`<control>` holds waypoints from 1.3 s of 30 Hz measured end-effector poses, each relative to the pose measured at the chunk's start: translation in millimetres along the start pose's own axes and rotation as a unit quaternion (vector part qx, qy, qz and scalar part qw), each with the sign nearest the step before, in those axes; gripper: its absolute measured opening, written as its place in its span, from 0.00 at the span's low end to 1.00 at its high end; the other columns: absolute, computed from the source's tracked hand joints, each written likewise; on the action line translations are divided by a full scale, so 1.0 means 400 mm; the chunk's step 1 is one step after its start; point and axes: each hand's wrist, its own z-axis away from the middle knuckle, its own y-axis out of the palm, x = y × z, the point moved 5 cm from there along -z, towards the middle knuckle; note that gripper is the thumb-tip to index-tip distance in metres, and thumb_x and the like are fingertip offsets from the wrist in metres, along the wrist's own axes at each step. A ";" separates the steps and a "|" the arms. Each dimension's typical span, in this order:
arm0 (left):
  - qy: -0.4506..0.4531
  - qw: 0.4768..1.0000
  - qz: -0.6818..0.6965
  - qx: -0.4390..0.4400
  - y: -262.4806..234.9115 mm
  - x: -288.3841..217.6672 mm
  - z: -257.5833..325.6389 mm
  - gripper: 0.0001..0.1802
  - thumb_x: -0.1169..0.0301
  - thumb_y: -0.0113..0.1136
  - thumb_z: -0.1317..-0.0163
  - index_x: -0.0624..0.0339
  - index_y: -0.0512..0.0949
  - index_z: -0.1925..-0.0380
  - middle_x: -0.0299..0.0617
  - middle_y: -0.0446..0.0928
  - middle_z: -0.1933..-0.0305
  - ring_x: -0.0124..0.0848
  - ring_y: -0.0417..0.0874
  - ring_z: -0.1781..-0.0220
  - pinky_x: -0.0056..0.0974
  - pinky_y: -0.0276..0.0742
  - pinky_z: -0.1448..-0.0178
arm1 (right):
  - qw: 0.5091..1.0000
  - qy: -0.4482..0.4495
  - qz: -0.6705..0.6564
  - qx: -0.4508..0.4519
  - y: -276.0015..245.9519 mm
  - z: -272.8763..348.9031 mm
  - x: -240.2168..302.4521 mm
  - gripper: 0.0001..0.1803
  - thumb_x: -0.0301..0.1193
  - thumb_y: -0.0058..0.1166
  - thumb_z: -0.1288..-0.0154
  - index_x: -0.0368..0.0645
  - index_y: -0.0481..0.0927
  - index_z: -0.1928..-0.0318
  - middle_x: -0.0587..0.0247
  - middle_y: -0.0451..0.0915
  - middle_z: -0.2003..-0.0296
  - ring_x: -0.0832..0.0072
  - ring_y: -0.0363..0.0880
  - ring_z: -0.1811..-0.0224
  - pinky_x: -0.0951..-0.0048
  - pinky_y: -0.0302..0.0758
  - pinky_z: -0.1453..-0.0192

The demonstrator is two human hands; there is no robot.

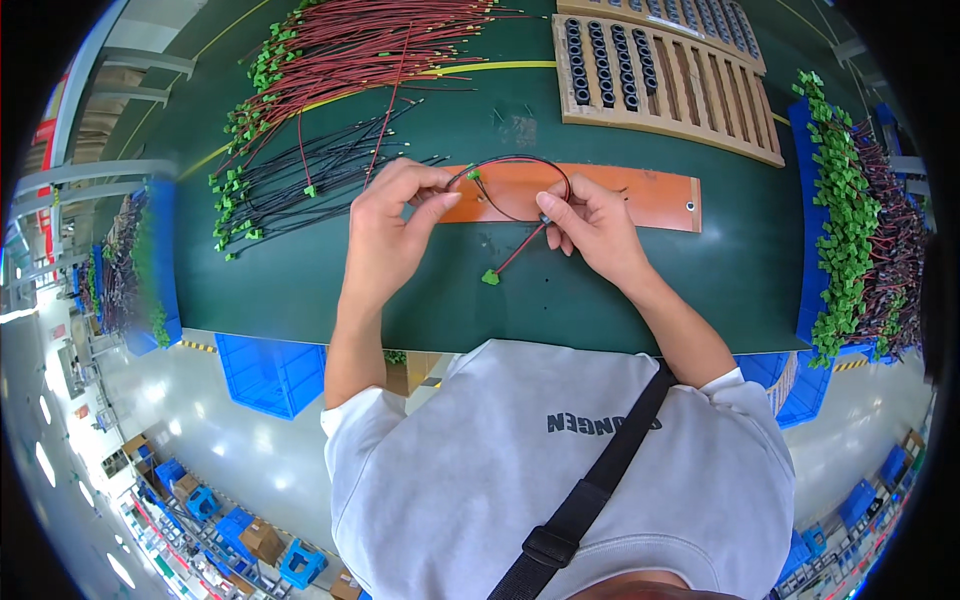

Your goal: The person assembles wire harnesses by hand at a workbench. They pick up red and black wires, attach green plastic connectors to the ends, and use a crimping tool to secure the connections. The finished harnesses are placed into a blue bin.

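Note:
A looped cable of black and red wires (515, 158) arches between my two hands over an orange board (655, 200). My left hand (392, 225), thumb and forefinger pinched, grips the cable at the loop's left side, beside a green connector (473, 174). At the other side my right hand (597, 228) holds the wires between thumb and fingers. A small dark piece shows at its fingertips, too covered to make out. Below it a red wire (522, 248) slants down to another green connector (490, 277) near the table surface.
Piled red wires (380, 50) and black wires (310, 180) with green connectors lie at the far left of the green table (640, 290). At the far right is a slotted tray (690, 95), partly filled with black rings (590, 65). Blue bins (808, 200) of cables flank the table.

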 end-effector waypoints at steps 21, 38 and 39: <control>0.120 0.985 -0.124 -0.026 0.054 0.085 -0.031 0.07 0.81 0.70 0.41 0.66 0.84 0.62 0.46 0.88 0.56 0.41 0.87 0.52 0.42 0.84 0.48 | 0.993 -0.025 -0.112 0.041 -0.025 -0.028 -0.010 0.08 0.27 0.54 0.20 0.39 0.68 0.54 0.49 0.87 0.55 0.69 0.90 0.54 0.75 0.86 0.52; 0.043 0.998 -0.030 -0.029 0.069 0.055 0.037 0.07 0.85 0.70 0.42 0.68 0.85 0.63 0.46 0.89 0.56 0.37 0.90 0.53 0.37 0.86 0.49 | 0.981 -0.018 -0.191 -0.009 -0.020 -0.027 -0.011 0.08 0.27 0.52 0.19 0.37 0.70 0.48 0.48 0.85 0.52 0.65 0.90 0.51 0.69 0.88 0.47; 0.044 0.998 -0.032 -0.032 0.068 0.062 0.032 0.07 0.86 0.69 0.42 0.68 0.85 0.63 0.46 0.89 0.56 0.37 0.90 0.53 0.37 0.86 0.49 | 0.982 -0.024 -0.185 -0.007 -0.019 -0.025 -0.010 0.07 0.27 0.52 0.19 0.37 0.70 0.49 0.48 0.85 0.51 0.65 0.89 0.51 0.69 0.88 0.47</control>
